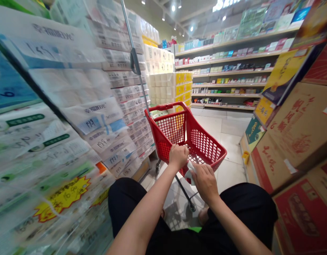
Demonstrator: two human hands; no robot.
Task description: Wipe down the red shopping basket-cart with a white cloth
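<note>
Knees (pixel 251 207) before cart (pixel 206 145) | left hand (pixel 179 156) gripping it, right hand (pixel 206 181) clutching white wad (pixel 190 165) | tissue packs (pixel 98 111) left, cartons (pixel 303 124) right

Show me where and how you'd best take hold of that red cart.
Probably by the top bar at the far end of the red cart, from above: it is slim and raised, and the opening beneath seems to leave room to wrap around it.

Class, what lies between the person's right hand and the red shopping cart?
In the head view, a white cloth or tissue lies between the right hand and the red shopping cart.
</note>
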